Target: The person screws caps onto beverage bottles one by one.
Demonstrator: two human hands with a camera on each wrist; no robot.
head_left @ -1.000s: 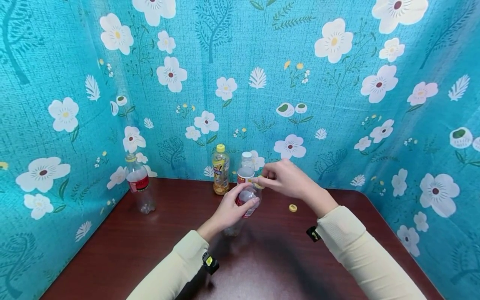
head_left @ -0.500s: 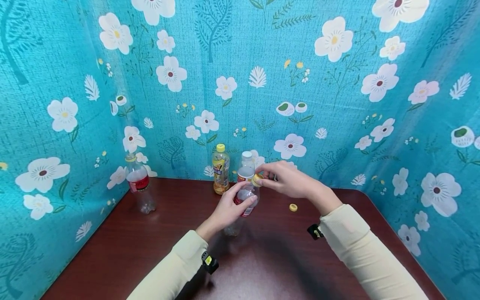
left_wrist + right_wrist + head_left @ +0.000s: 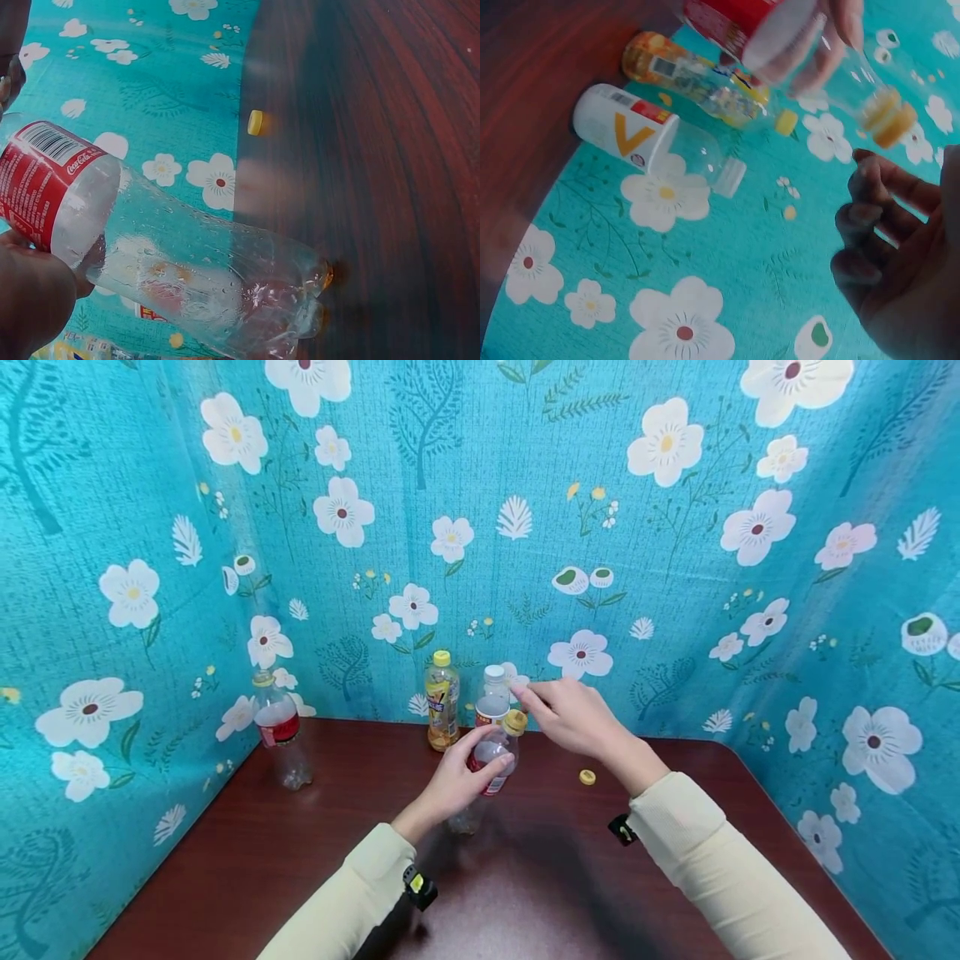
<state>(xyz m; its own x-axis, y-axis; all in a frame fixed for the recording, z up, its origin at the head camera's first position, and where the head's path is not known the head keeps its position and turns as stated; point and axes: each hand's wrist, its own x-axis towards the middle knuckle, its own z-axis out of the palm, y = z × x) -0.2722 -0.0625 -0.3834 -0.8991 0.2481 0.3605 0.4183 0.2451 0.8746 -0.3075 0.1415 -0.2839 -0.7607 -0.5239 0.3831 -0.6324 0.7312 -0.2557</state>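
My left hand (image 3: 459, 772) grips a clear plastic Coca-Cola bottle (image 3: 202, 262) around its red label (image 3: 45, 187). The bottle leans a little, its base down at the table in the left wrist view. A yellow cap (image 3: 515, 722) sits on its mouth, also plain in the right wrist view. Just right of that cap is my right hand (image 3: 573, 714), apart from it. Its fingers (image 3: 866, 214) are loosely bent and hold nothing. A loose yellow cap (image 3: 587, 777) lies on the table to the right.
Behind the held bottle stands a white-capped bottle (image 3: 626, 131) with a white label. A yellow-capped drink bottle (image 3: 442, 702) is left of it. Another red-labelled bottle (image 3: 279, 731) stands at the table's left edge. A floral curtain (image 3: 480, 527) surrounds the dark wooden table (image 3: 360, 777).
Half a second ago my right fingers were on the held bottle's yellow cap; now they have come off it, slightly up and right. My left hand has kept its grip.
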